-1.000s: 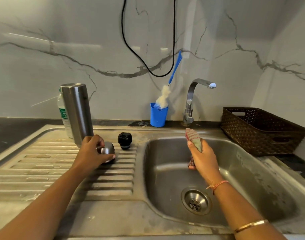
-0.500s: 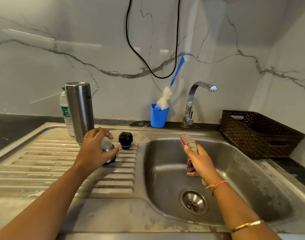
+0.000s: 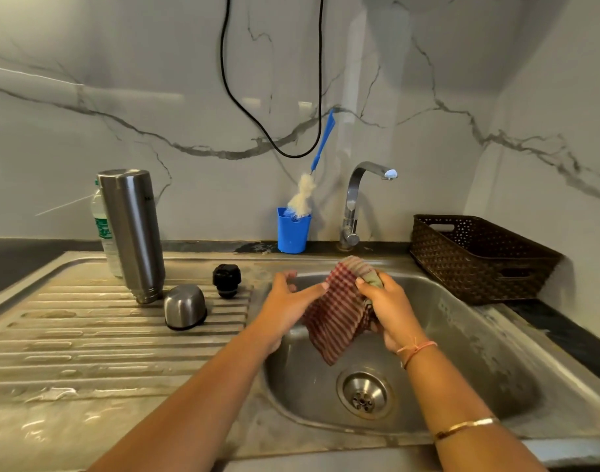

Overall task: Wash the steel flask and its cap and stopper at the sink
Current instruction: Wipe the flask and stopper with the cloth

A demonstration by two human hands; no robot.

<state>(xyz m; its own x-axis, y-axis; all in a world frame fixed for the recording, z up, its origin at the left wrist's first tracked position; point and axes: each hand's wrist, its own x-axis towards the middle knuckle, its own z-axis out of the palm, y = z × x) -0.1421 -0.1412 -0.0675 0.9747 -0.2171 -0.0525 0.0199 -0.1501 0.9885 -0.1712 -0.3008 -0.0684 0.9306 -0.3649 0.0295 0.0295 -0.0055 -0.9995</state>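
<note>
Head view. Grey-veined marble wall behind, and a steel counter [image 3: 87,338] with a ribbed draining board beside the sink [image 3: 462,335]. The tap [image 3: 355,199] shows no water running.

Task items, all on the ribs and well apart from both hands:
- The steel flask [image 3: 131,233] stands on its narrow mouth end.
- The cap [image 3: 185,306] sits dome-up just in front of it.
- The black stopper [image 3: 226,280] is near the basin rim.

Over the basin, the right hand [image 3: 390,311] has its fingers [image 3: 361,281] curled tight round the bunched top of a checked cloth [image 3: 336,318]. The left hand [image 3: 285,308] holds the cloth's left edge under its thumb. Its other fingers are loosely bent, and we cannot tell how much they grip.

Risks, as we judge them:
- The flask is tall on a small footing over uneven ribs. A careless left-arm reach towards the cap or stopper could tip it against the plastic bottle [image 3: 102,226] behind it, or send it down the board.
- The stopper sits near enough the rim to be swept into the basin.
- Wet fingers on polished steel may slip once washing starts.
</note>
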